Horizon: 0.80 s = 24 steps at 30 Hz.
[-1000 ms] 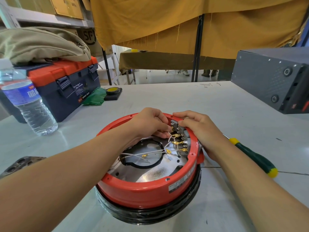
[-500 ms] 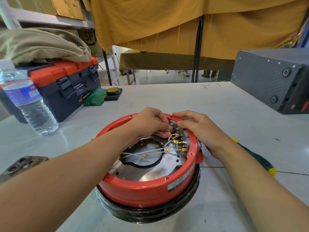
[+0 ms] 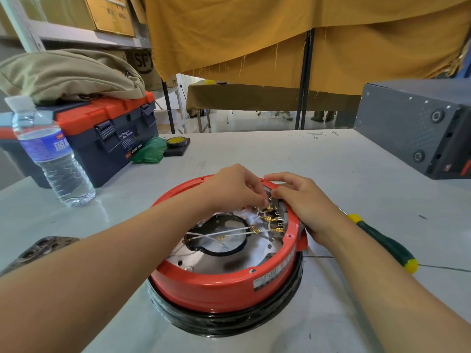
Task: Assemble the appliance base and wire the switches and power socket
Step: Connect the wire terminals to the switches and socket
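Head view: red round base (image 3: 224, 289) sits upside down near the front middle of the pale tabletop (image 3: 254, 154), on a black ring (image 3: 229, 322). Inside it, a shiny metal plate (image 3: 224, 261) with a black-rimmed round opening (image 3: 216, 238). White wires (image 3: 221, 233) with brass terminals (image 3: 267, 219) run across the plate to a grey switch block (image 3: 279, 212) set against the far right inner wall. Left hand (image 3: 234, 187) reaches in over the far rim, fingers curled, fingertips pinched down at the top of the terminal cluster; whether they grip a wire or a terminal cannot be told. Right hand (image 3: 303, 200) lies over the right rim, fingers bent, thumb and forefinger meeting at the same spot by the block; what it pinches is too small to make out. The two hands' fingertips nearly touch. Green screwdriver (image 3: 382, 240) with yellow ends lies on the tabletop just right of the base, partly under the right forearm. Far left: water bottle (image 3: 51, 154), and behind it a blue-and-orange toolbox (image 3: 112, 131) with a khaki bag (image 3: 66, 72) on top. Green cloth (image 3: 149, 150) and tape roll (image 3: 175, 141) beside the toolbox. Phone (image 3: 38, 250) at the left edge. Dark grey case (image 3: 418, 126) at far right. Mustard curtain (image 3: 280, 34) hangs behind.
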{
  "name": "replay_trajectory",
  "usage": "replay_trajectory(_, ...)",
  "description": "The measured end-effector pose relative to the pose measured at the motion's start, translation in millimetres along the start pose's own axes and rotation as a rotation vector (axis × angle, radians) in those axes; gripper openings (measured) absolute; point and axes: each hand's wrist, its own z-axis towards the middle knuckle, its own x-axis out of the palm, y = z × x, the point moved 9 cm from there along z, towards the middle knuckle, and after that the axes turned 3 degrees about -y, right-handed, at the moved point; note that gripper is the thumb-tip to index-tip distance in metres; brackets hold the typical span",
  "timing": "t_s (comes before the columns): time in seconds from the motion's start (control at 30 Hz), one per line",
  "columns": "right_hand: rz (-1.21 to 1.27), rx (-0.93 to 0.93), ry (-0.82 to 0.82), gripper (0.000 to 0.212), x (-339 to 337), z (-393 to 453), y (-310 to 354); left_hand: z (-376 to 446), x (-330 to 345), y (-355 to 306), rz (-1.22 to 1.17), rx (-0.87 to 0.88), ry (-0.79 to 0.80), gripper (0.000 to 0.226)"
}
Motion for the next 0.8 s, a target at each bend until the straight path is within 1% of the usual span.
replay_trajectory(0.17, -0.006, -0.006, -0.043, 0.031, -1.4, 1.3, -1.0, 0.3, 7.6, -5.9, 0.115, 0.07, 0.001, 0.005)
replay_trajectory(0.5, -0.014, -0.014, -0.089, 0.029, -2.3, 3.8, -4.1, 4.2, 6.3, -8.6, 0.186, 0.142, 0.028, 0.008)
replay_trajectory(0.6, -0.011, -0.016, -0.081, 0.029, -1.3, 3.8, -3.7, 3.2, 5.3, -8.3, 0.2, 0.169, 0.009, 0.005)
replay_trajectory(0.8, -0.022, -0.026, -0.074, 0.029, -2.8, 5.4, -3.5, -1.3, 4.4, -5.0, 0.192, 0.222, -0.037, 0.008)
